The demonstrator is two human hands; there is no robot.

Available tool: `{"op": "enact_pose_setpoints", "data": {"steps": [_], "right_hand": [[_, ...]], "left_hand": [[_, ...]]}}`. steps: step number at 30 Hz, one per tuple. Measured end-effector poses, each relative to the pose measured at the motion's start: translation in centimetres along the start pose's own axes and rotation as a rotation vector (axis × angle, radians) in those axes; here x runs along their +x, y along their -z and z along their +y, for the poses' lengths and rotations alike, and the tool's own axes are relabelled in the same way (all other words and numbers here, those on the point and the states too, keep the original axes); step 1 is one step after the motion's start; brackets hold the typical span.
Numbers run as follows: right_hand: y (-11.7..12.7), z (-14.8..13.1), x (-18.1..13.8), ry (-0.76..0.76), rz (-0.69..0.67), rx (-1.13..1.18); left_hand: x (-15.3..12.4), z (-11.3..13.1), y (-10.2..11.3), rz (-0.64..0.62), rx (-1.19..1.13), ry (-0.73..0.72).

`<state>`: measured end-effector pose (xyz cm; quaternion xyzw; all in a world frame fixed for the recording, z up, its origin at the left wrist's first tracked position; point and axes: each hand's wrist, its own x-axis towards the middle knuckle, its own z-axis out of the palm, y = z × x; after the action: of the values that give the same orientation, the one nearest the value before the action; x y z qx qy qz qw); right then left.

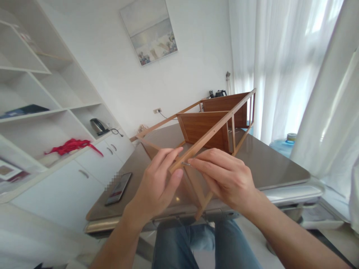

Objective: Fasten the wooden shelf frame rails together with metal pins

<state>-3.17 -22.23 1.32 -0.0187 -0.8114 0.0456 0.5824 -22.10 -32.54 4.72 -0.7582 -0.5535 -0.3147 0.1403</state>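
Note:
A wooden shelf rack [218,129] lies on its side across the table, its near leg ends pointing toward me. My left hand [157,183] grips the near end of its upper rail, thumb below and fingers above. Pinched in the fingertips of my right hand [227,175] is a small thin silver metal piece [186,163], perhaps a bolt or a hex key. Its tip meets the side of the rail close to my left fingers. Whether it sits in a hole there is too small to tell.
The rack rests on a glossy brown table [269,164]. A phone [119,188] lies at the table's left. Further left stands a white cabinet [67,186] with an electric kettle [98,126] and a red cloth [73,147]. At right, a water bottle [283,145] stands by the curtains.

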Motion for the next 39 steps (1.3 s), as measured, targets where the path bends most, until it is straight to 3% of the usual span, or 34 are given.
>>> {"op": "enact_pose_setpoints", "data": {"steps": [7, 21, 27, 39], "right_hand": [[0.8, 1.2, 0.3, 0.269, -0.063, -0.150], [1.7, 1.8, 1.5, 0.446, -0.169, -0.213], [2.6, 1.6, 3.1, 0.436, -0.269, -0.172], [3.8, 2.0, 6.1, 0.634, -0.406, -0.228]], "left_hand": [[0.0, 0.0, 0.1, -0.023, -0.023, 0.024], [0.1, 0.0, 0.4, -0.039, -0.064, 0.048], [-0.1, -0.5, 0.2, -0.022, -0.077, 0.021], [0.0, -0.8, -0.4, 0.028, -0.105, -0.020]]}}
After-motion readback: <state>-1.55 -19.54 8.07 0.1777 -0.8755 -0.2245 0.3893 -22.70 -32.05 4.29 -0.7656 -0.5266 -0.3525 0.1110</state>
